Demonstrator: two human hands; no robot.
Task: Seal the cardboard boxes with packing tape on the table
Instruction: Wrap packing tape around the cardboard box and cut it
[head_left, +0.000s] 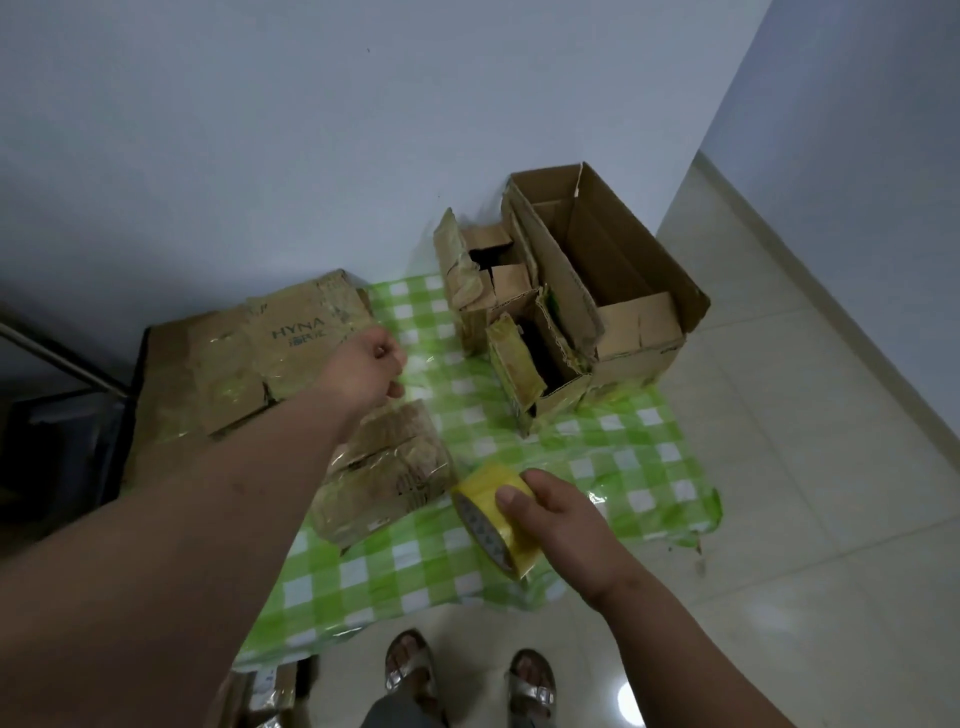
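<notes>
My right hand (558, 512) grips a roll of yellow packing tape (491, 519) above the green checked tablecloth (597, 452). My left hand (371, 366) is stretched out further back with its fingers curled, and it seems to pinch the end of a clear tape strip pulled from the roll. Under my left forearm lies a small, heavily taped cardboard box (387, 473). A flat taped box marked HYNA (280, 353) lies at the left. At the back right stand a large open box (623, 280) and two smaller open boxes (488, 270) (535, 364).
The table stands against a pale wall (311, 156). A tiled floor (805, 467) lies to the right. Dark furniture with a metal bar (62, 364) is at the left. Another box (260, 696) sits on the floor by my sandalled feet (467, 680).
</notes>
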